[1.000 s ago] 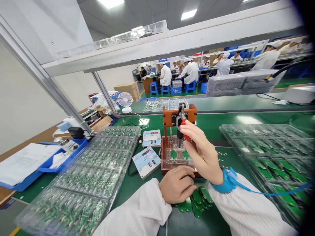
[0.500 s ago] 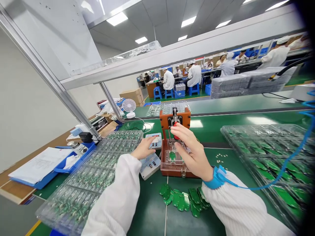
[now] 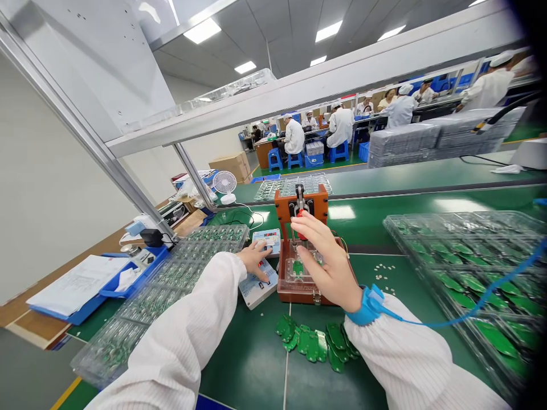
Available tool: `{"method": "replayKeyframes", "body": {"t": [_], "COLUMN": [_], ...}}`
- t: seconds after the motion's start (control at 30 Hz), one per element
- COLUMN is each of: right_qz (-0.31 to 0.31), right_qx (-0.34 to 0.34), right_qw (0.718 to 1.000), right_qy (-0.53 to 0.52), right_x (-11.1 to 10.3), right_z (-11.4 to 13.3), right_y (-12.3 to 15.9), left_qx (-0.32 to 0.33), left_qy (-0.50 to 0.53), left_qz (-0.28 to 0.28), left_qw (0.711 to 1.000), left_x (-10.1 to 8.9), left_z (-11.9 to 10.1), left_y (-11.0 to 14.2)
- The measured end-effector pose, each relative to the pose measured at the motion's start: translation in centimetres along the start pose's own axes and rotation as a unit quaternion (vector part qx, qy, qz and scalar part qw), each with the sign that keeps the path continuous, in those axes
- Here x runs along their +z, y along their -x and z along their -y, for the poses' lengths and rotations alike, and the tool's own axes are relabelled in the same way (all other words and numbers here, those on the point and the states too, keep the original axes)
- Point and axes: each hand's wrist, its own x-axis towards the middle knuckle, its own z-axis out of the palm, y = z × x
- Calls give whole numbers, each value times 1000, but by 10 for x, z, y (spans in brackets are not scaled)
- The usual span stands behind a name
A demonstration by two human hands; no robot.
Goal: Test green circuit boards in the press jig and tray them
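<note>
An orange-brown test fixture (image 3: pixel 299 285) stands mid-bench with a clear plate over a green circuit board (image 3: pixel 298 266). My right hand (image 3: pixel 329 259) wraps loosely around its red-tipped clamp lever (image 3: pixel 299 215). My left hand (image 3: pixel 255 257) reaches across to a small white meter box (image 3: pixel 257 286), fingertips pressing on its face next to a second meter (image 3: pixel 265 241). A pile of loose green boards (image 3: pixel 316 340) lies in front of the fixture. A blue wrist strap (image 3: pixel 367 304) with a coiled cord sits on my right wrist.
Clear trays of green boards (image 3: pixel 171 279) cover the left of the green mat, and more trays (image 3: pixel 470 262) fill the right. A blue tray with papers (image 3: pixel 81 285) sits far left. A small white fan (image 3: pixel 225 185) stands behind. People in white coats work in the background.
My left hand left the fixture's front edge, went to the upper meter, then dropped to the nearer meter box. My right hand stays at the lever. The view lifted slightly.
</note>
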Motion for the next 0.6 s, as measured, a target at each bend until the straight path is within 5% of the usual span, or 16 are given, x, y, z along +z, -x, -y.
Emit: {"method": "replayKeyframes", "body": {"t": [0.3, 0.6], "right_qz": [-2, -7], "right_qx": [-2, -3], "right_qw": [1000, 1000], "right_qy": [0, -1], "right_x": [1, 3], "right_z": [1, -1], "right_y": [0, 1], "left_qx": [5, -9], "left_qy": [10, 9], "left_qz": [-16, 25], "left_qw": [1000, 1000], "left_x": [-4, 3], "left_z": [11, 22], "left_y": [11, 11]}}
